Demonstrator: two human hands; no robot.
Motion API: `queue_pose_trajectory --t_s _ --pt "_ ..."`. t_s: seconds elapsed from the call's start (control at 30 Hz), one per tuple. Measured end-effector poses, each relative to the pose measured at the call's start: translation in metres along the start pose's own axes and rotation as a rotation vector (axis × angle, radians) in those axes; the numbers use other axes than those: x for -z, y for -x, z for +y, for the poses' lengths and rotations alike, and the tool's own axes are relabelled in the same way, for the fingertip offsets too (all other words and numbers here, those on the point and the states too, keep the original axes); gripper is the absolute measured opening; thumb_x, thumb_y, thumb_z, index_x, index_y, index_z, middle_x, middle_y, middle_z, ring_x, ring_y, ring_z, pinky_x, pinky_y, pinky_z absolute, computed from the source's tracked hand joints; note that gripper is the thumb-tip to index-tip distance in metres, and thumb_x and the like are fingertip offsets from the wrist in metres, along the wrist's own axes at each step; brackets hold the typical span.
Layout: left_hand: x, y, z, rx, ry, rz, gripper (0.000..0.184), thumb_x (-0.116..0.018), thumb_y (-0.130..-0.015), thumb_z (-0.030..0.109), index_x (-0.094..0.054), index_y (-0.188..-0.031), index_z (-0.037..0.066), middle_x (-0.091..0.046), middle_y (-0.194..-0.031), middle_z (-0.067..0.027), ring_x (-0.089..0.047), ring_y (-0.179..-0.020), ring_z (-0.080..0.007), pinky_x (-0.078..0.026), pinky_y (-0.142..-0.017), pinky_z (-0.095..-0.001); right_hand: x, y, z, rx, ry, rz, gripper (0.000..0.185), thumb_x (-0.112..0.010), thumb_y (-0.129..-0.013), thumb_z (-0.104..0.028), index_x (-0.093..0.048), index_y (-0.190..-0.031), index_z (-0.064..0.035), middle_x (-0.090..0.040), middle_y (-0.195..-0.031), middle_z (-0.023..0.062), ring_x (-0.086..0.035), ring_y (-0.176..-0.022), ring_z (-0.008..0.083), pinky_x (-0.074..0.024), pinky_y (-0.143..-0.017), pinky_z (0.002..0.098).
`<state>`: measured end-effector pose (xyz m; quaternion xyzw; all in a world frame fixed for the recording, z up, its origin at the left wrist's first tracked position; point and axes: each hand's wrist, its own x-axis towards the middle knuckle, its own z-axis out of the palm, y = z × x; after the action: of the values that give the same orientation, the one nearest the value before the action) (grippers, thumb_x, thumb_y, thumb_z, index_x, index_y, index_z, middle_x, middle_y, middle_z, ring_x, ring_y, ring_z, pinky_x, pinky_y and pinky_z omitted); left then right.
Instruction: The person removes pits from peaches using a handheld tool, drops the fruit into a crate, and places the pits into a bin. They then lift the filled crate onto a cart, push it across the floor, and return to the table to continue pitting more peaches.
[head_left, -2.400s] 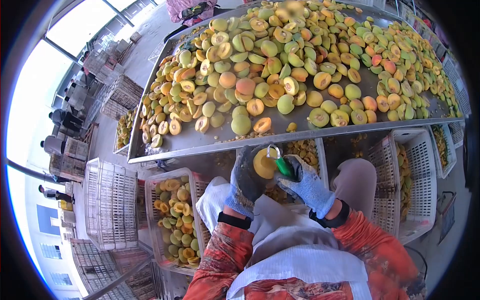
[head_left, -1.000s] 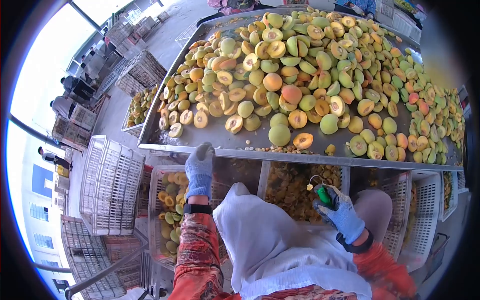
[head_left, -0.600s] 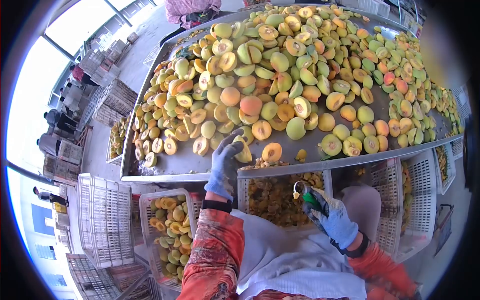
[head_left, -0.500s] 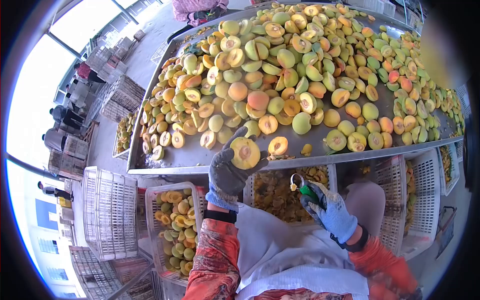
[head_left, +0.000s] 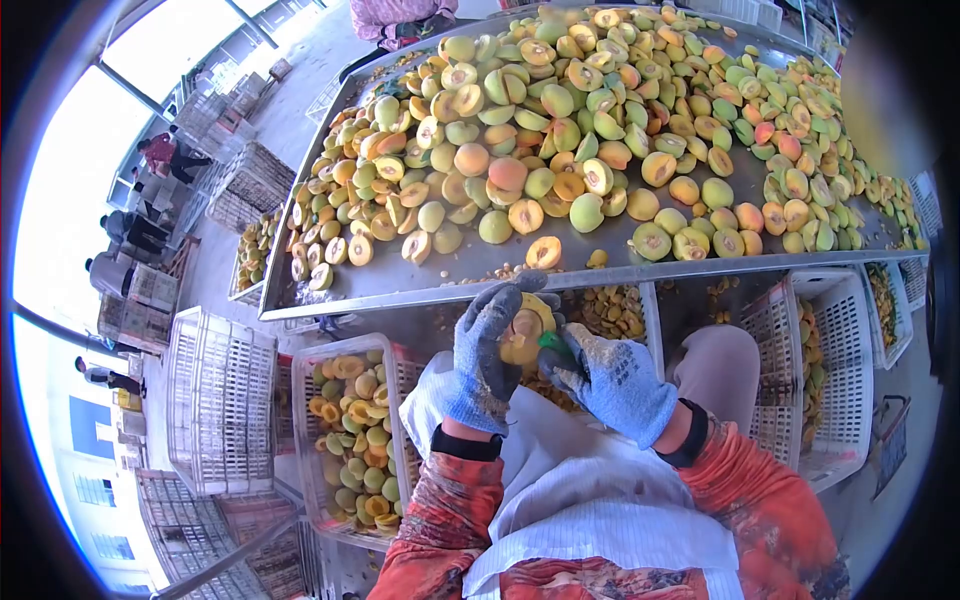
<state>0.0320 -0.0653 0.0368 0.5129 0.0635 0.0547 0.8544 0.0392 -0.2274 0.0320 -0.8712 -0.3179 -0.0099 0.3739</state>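
In my left hand [head_left: 487, 355], gloved in blue and dark grey, is a halved yellow fruit [head_left: 525, 335], cut face showing. My right hand [head_left: 615, 380] is closed around a green-handled tool [head_left: 556, 347] that meets the fruit; its metal loop is hidden or too blurred to make out. Both hands are together over my lap, just below the front edge of a metal table [head_left: 600, 277]. Heaped on that table are many halved and whole green, yellow and orange fruits [head_left: 560, 100].
A crate of fruit halves [head_left: 355, 440] stands left of my lap, beside stacked white crates [head_left: 220, 400]. Below the table edge is a crate of scraps [head_left: 610, 310]. More crates [head_left: 835, 380] stand to the right. A person in pink [head_left: 400, 15] is beyond the table; others are far left.
My left hand has come down from the table's edge toward my lap with the fruit half. My right hand has moved left and up, bringing the green-handled tool to the fruit.
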Motion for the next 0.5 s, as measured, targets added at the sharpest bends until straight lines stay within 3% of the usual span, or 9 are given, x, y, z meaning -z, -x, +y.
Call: queue_pose_trajectory --t_s 0.07,0.2,0.27,0.3,0.37,0.4,0.43,0.47,0.5 --pt "-0.011 0.009 0.006 -0.084 -0.139 0.005 0.030 -0.053 -0.087 0.016 -0.057 -0.108 -0.005 -0.062 -0.095 -0.0150 -0.062 -0.084 -0.0205 -0.051 -0.075 -0.0293 0.008 0.003 -0.011 -0.085 -0.022 -0.115 0.034 -0.063 -0.080 -0.027 -0.055 -0.098 0.0015 -0.060 -0.074 0.0200 -0.059 -0.064 0.0359 -0.0460 -0.052 0.0404" --pt "-0.026 0.028 0.009 -0.132 -0.204 0.117 0.031 -0.049 -0.086 0.012 -0.055 -0.111 -0.006 -0.061 -0.098 -0.0140 -0.061 -0.083 -0.0194 -0.048 -0.076 -0.0284 0.000 0.019 -0.010 -0.031 -0.164 -0.073 0.034 -0.060 -0.082 -0.027 -0.055 -0.103 -0.0013 -0.060 -0.076 0.0216 -0.060 -0.059 0.0317 -0.0470 -0.054 0.0392" --pt "-0.030 0.034 0.013 -0.023 -0.024 0.146 0.032 -0.051 -0.086 0.014 -0.054 -0.111 -0.007 -0.062 -0.098 -0.0150 -0.060 -0.083 -0.0192 -0.048 -0.076 -0.0277 0.000 0.022 -0.013 -0.192 -0.687 -0.190 0.027 -0.057 -0.085 -0.023 -0.054 -0.101 -0.0024 -0.060 -0.078 0.0184 -0.057 -0.049 0.0252 -0.0436 -0.046 0.0339" --pt "-0.031 0.034 0.010 -0.093 -0.089 0.163 0.034 -0.053 -0.086 0.016 -0.054 -0.111 -0.007 -0.062 -0.098 -0.0159 -0.060 -0.084 -0.0195 -0.049 -0.075 -0.0278 0.004 0.024 -0.016 -0.171 -0.692 -0.199 0.027 -0.057 -0.085 -0.023 -0.054 -0.101 -0.0024 -0.060 -0.078 0.0184 -0.057 -0.049 0.0252 -0.0436 -0.046 0.0339" --pt "-0.034 0.036 0.008 -0.156 -0.143 0.194 0.034 -0.055 -0.086 0.017 -0.053 -0.111 -0.007 -0.062 -0.098 -0.0142 -0.060 -0.086 -0.0192 -0.049 -0.076 -0.0284 0.017 0.020 -0.022 -0.660 -1.326 -0.483 0.025 -0.053 -0.088 -0.023 -0.053 -0.102 -0.0020 -0.057 -0.077 0.0095 -0.050 -0.045 0.0143 -0.0378 -0.040 0.0267" --pt "-0.031 0.034 0.005 -0.158 -0.145 0.203 0.033 -0.055 -0.086 0.016 -0.053 -0.111 -0.006 -0.062 -0.099 -0.0135 -0.059 -0.087 -0.0189 -0.049 -0.076 -0.0283 0.018 0.013 -0.023 -0.654 -1.219 -0.492 0.026 -0.052 -0.090 -0.027 -0.052 -0.102 -0.0033 -0.052 -0.073 0.0004 -0.045 -0.046 0.0071 -0.0334 -0.038 0.0222" --pt "-0.023 0.029 -0.006 -0.190 -0.089 0.234 0.032 -0.055 -0.086 0.014 -0.053 -0.111 -0.006 -0.062 -0.099 -0.0128 -0.059 -0.087 -0.0179 -0.048 -0.076 -0.0275 0.013 0.008 -0.011 -0.653 -1.230 -0.514 0.030 -0.052 -0.090 -0.030 -0.052 -0.103 -0.0034 -0.052 -0.073 -0.0002 -0.045 -0.047 0.0063 -0.0338 -0.038 0.0222" --pt "-0.014 0.021 -0.020 -0.215 -0.029 0.259 0.031 -0.055 -0.086 0.012 -0.052 -0.112 -0.006 -0.062 -0.100 -0.0121 -0.059 -0.087 -0.0169 -0.048 -0.076 -0.0266 0.016 0.000 -0.009 -0.690 -1.153 -0.524 0.030 -0.057 -0.086 -0.028 -0.053 -0.103 -0.0029 -0.058 -0.077 0.0059 -0.053 -0.048 0.0149 -0.0399 -0.040 0.0288" --pt "-0.009 0.015 -0.026 -0.172 -0.067 0.342 0.031 -0.056 -0.086 0.010 -0.052 -0.112 -0.006 -0.062 -0.101 -0.0115 -0.058 -0.087 -0.0156 -0.048 -0.076 -0.0257 0.001 0.001 0.007 -0.340 -0.703 -0.299 0.031 -0.060 -0.084 -0.025 -0.052 -0.104 -0.0023 -0.060 -0.081 0.0109 -0.057 -0.053 0.0221 -0.0433 -0.046 0.0332"
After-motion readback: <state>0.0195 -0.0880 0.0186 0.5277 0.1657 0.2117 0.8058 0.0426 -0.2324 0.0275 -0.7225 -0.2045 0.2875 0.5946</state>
